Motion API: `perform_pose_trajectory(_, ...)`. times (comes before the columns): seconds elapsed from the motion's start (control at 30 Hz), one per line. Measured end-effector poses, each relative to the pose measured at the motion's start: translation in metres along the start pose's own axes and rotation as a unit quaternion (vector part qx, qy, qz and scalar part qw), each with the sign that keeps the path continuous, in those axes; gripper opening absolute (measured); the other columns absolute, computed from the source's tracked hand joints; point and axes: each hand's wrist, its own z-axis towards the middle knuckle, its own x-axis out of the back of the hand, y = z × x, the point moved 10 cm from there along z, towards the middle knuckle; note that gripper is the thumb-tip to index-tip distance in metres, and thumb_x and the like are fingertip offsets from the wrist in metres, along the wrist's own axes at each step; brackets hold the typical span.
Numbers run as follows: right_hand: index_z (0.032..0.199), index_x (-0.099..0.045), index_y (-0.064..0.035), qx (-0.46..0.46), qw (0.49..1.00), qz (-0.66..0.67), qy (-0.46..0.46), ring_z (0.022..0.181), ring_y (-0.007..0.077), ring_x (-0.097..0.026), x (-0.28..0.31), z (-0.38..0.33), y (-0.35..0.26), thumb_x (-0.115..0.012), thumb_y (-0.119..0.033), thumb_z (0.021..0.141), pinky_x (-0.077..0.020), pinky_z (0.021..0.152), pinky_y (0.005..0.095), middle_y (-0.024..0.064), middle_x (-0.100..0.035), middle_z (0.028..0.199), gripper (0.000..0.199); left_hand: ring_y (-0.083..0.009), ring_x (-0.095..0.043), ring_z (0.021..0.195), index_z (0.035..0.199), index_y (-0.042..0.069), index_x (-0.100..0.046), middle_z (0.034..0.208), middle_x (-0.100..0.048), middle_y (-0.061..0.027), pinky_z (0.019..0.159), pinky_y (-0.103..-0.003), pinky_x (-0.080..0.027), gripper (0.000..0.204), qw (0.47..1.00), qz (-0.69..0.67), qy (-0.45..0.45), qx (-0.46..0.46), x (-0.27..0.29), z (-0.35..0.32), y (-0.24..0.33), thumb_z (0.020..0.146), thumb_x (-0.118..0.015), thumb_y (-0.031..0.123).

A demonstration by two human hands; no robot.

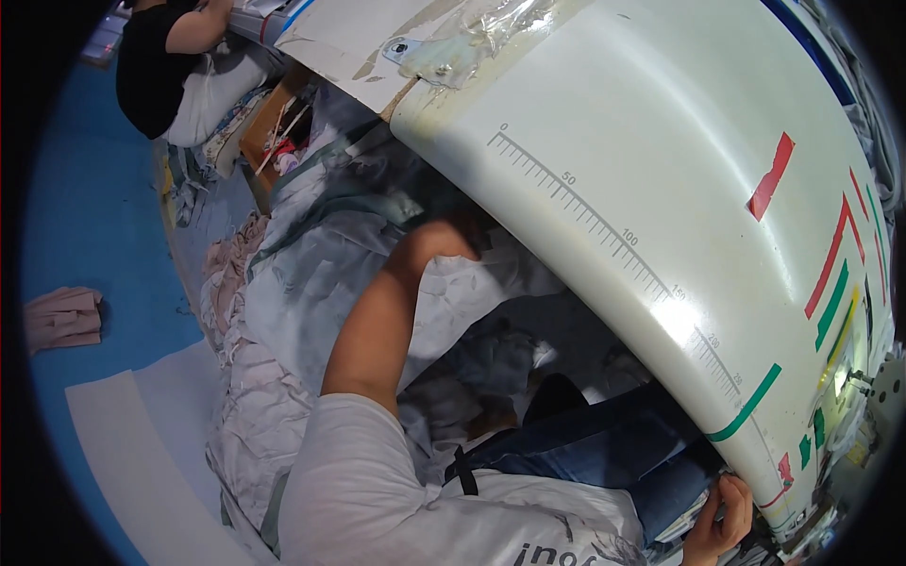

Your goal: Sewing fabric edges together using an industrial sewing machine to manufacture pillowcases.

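My left arm stretches down beside the table, and my left hand (453, 241) is in the shadow under its edge, over a pile of loose fabric. A white cloth piece (458, 302) hangs right by that hand. Its fingers are hidden in the dark, so any grip cannot be made out. Near the table's front corner at the lower right, my right hand (722, 519) has its fingers curled in at the edge. Whatever those fingers hold is too small or hidden to name.
The pale sewing table (604, 123) carries a printed ruler scale and red and green tape strips. Crumpled white and pink garments (255, 377) lie at my left. A pink cloth (64, 318) is on the blue floor. A co-worker (179, 75) sits at the far left.
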Motion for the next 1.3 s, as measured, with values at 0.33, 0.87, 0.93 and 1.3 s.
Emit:
perform_pose_trajectory(0.33,0.091,-0.067,0.0013,-0.028,1.0,-0.002,-0.011,0.072,0.0287,-0.064,-0.004,0.003,-0.001,-0.063,0.004,0.08,-0.0499,0.06,0.0324,0.017,-0.066,0.085,0.012,-0.0291,-0.042,0.124,0.127,0.015,-0.053,0.13,-0.05,-0.0117,0.096,-0.043,-0.04,0.046,0.885,0.318,0.008,0.339,0.081,0.012,-0.006,0.084,-0.051,0.032)
perform_pose_trajectory(0.87,0.091,-0.066,0.0032,0.034,0.999,0.034,-0.005,0.074,0.0286,-0.065,-0.008,0.008,-0.021,-0.061,0.005,0.079,-0.0508,0.061,0.0315,0.0181,-0.066,0.087,0.013,-0.0314,-0.061,0.093,0.097,0.006,-0.062,0.102,-0.062,-0.0162,0.078,-0.042,-0.05,0.023,0.868,0.401,0.235,0.177,0.113,-0.004,-0.071,0.079,-0.056,0.019)
perform_pose_trajectory(0.93,0.09,-0.066,0.0029,0.013,1.0,0.021,-0.005,0.075,0.0292,-0.065,-0.007,0.005,-0.018,-0.061,0.006,0.079,-0.0512,0.063,0.0327,0.018,-0.066,0.087,0.013,-0.0337,-0.062,0.087,0.096,0.005,-0.062,0.097,-0.063,-0.0168,0.075,-0.043,-0.05,0.023,0.897,0.267,0.201,0.289,0.099,-0.017,-0.066,0.076,-0.059,0.016)
perform_pose_trajectory(1.3,0.091,-0.061,0.0027,0.013,0.998,0.049,-0.045,0.077,0.0289,-0.063,-0.021,0.002,-0.02,-0.059,0.01,0.076,-0.0495,0.069,0.0323,0.0172,-0.064,0.087,0.016,-0.038,-0.06,0.083,0.077,0.003,-0.059,0.083,-0.06,-0.0183,0.071,-0.044,-0.049,0.009,0.965,0.155,0.134,0.166,0.035,-0.153,0.061,0.069,-0.061,0.007)
